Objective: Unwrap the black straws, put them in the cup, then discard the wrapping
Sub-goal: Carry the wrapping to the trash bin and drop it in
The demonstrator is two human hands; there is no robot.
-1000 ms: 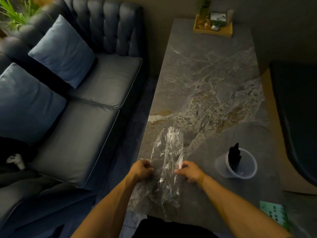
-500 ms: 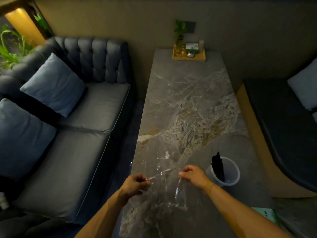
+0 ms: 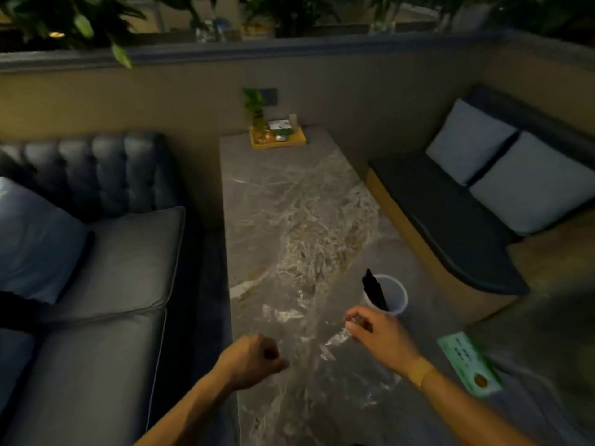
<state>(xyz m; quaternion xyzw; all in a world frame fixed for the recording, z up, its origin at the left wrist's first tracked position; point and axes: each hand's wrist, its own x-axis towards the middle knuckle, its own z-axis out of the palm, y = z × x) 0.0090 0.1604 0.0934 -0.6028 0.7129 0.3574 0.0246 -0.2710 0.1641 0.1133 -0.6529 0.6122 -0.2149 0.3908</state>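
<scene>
A clear plastic cup (image 3: 394,296) stands on the marble table (image 3: 289,204), right of centre, with a bundle of black straws (image 3: 373,289) leaning inside it. Just in front of the cup, my right hand (image 3: 378,333) pinches the crumpled transparent wrapping (image 3: 335,341), which trails down and left over the table. My left hand (image 3: 254,362) is a closed fist at the table's left edge, apart from the right hand. I see no wrapping in it, though the film is hard to make out.
A green printed card (image 3: 470,368) lies near the right edge of the table. A wooden tray (image 3: 278,141) with a small plant stands at the far end. A dark sofa (image 3: 106,252) runs along the left, a cushioned bench (image 3: 450,220) along the right.
My view has tilted up. My hands have drawn apart, the right one carrying the wrapping toward the cup, the left one closing into a fist.
</scene>
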